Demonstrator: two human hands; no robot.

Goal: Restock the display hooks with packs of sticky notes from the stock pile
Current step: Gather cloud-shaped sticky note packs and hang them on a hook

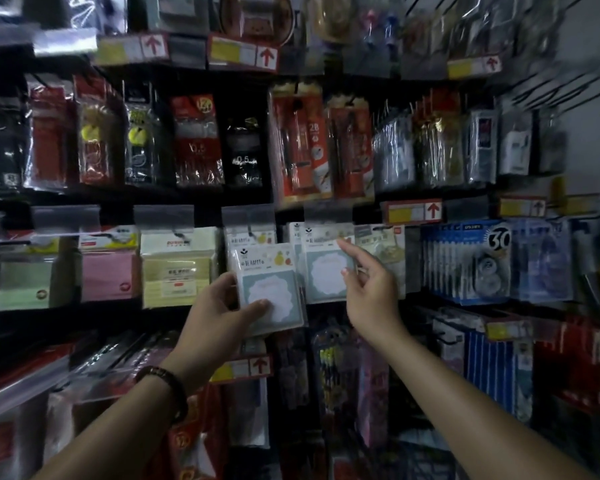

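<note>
My left hand (219, 310) grips a pack of sticky notes (269, 285), pale blue with a white scalloped pad, held up in front of the display. Just behind it hang more of the same packs on a hook (248, 237). To the right, another row of matching packs (326, 268) hangs on its own hook. My right hand (369, 289) is raised in front of that row, fingers relaxed, the index finger pointing up at the top of the front pack. It holds nothing.
Yellow (177, 268), pink (108, 268) and green (25, 282) note packs hang to the left. Blue correction-tape packs (471, 261) hang to the right. Pen packs (309, 143) fill the row above, more stationery the row below. Red-arrow price tags (413, 211) line the rails.
</note>
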